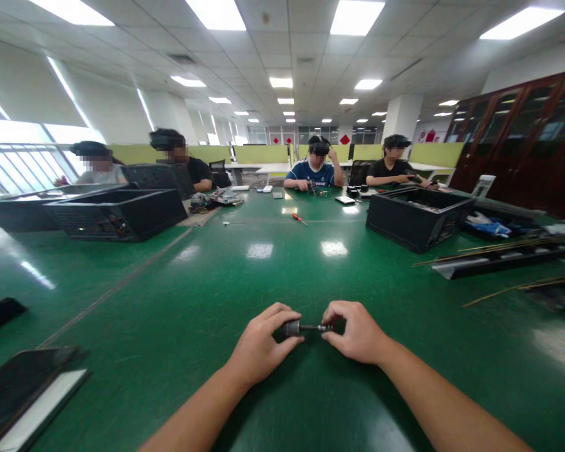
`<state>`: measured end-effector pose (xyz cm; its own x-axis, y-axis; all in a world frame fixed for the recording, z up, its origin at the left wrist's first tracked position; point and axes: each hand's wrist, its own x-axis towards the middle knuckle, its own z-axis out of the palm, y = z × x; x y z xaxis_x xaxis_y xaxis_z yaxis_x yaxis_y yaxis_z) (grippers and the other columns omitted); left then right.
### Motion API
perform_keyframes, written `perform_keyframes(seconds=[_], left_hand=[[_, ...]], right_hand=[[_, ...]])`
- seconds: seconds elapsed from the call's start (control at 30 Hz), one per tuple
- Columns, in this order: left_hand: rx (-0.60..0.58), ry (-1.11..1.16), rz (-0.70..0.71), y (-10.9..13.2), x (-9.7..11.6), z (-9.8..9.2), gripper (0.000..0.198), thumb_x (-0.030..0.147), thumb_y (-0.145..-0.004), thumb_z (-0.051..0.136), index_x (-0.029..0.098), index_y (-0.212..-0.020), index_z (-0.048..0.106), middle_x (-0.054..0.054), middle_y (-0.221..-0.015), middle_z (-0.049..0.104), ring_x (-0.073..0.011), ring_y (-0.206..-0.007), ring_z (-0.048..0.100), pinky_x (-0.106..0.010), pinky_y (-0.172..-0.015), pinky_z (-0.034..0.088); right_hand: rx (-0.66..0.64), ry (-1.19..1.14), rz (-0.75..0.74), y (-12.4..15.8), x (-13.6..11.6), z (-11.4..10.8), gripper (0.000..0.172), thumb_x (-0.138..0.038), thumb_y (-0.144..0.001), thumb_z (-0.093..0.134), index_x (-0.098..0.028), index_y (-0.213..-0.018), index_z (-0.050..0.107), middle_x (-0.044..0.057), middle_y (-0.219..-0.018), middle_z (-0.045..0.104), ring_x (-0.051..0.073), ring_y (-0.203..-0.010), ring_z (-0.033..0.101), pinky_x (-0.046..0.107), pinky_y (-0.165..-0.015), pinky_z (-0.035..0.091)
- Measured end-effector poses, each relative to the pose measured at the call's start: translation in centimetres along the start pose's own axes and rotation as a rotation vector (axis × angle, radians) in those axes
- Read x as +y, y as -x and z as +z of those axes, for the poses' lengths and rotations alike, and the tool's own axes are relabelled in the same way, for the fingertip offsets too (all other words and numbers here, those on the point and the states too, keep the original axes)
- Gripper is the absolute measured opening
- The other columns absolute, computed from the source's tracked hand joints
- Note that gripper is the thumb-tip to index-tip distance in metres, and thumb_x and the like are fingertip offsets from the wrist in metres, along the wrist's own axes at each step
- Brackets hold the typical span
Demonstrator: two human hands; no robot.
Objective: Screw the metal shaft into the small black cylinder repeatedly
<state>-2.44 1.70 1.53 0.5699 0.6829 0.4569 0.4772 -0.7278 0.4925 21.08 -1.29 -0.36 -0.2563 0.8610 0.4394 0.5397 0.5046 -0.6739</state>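
Near the front middle of the green table, my two hands hold a small part from its two ends. My left hand (258, 345) is closed, thumb and fingers pinching a dark grey cylinder (292, 328). A thin metal rod (311, 327) runs rightward from that cylinder, lying about level. Around the rod's right end, which has a small dark tip, the fingers of my right hand (360, 333) are pinched. The exact kind of this rod-and-cylinder part cannot be made out, and its ends are partly covered by my fingers.
An orange-handled screwdriver (298, 218) lies farther across the green table (207, 282). Black computer cases stand at left (122, 213) and right (417, 216). Metal strips (499, 257) lie at right, a dark flat panel (23, 389) at front left. Several people sit opposite.
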Motion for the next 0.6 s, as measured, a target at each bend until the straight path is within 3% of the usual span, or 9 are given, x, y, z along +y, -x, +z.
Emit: perform_keyframes(seconds=[0.33,0.47,0.6], left_hand=[[0.016,-0.047,-0.057,-0.2,-0.8,-0.5,0.027,0.032,-0.081,0.065,0.023,-0.107,0.065,-0.005,-0.104,0.066,-0.0186,-0.097,0.063,-0.032,-0.089,0.05],[0.248,-0.155,-0.308,-0.8,-4.4,-2.5,0.036,0.041,-0.086,0.055,0.02,-0.115,0.059,-0.008,-0.11,0.066,-0.0224,-0.101,0.062,-0.037,-0.095,0.046],[0.494,-0.212,-0.633,-0.5,-9.1,-6.0,0.041,0.041,-0.09,0.044,0.021,-0.124,0.055,-0.008,-0.113,0.065,-0.0232,-0.103,0.061,-0.036,-0.094,0.046]], right_hand=[[0.023,0.034,0.025,-0.1,0.0,-0.1,0.012,-0.011,-0.069,0.067,-0.019,-0.076,0.062,0.0,-0.076,0.067,0.016,-0.07,0.062,0.026,-0.068,0.046],[0.023,0.048,0.032,-0.1,0.0,-0.1,0.011,-0.012,-0.07,0.067,-0.02,-0.076,0.063,0.0,-0.076,0.068,0.015,-0.071,0.063,0.026,-0.068,0.046],[0.02,0.044,0.035,-0.2,0.1,0.0,0.011,-0.012,-0.07,0.067,-0.02,-0.078,0.063,-0.001,-0.076,0.067,0.015,-0.07,0.062,0.025,-0.067,0.045]])
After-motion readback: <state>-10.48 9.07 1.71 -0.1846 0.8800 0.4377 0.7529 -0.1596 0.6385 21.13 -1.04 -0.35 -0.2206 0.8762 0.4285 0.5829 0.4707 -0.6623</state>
